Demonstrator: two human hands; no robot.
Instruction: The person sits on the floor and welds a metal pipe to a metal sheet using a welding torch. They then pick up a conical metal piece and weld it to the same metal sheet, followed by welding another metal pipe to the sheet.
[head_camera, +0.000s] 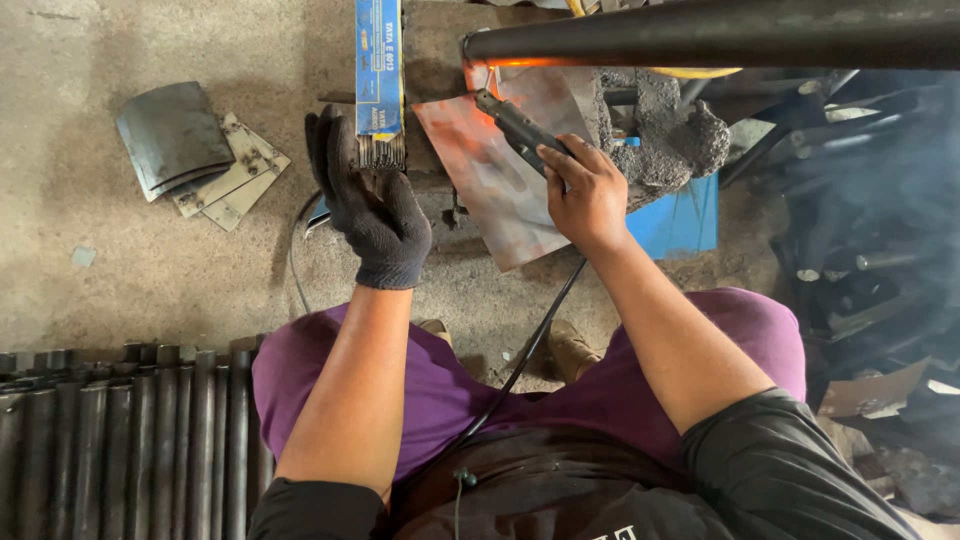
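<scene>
My left hand (368, 205) wears a black knit glove and is raised with fingers apart, holding nothing, just below a blue box of welding rods (379, 70) whose grey rod ends stick out. My bare right hand (588, 195) grips a black welding electrode holder (518, 124). The holder's tip points up-left to the end of a thick black pipe (720, 42), where an orange glow shows. A black cable (535, 340) runs from the holder down across my lap. A rusty flat metal sheet (495, 170) lies under the holder.
A row of dark steel pipes (130, 440) lies at the lower left. Bent plates and small flat plates (200, 150) rest on the concrete floor at upper left. Scrap metal and smoke fill the right side (870, 220). A blue board (675, 220) sits behind the sheet.
</scene>
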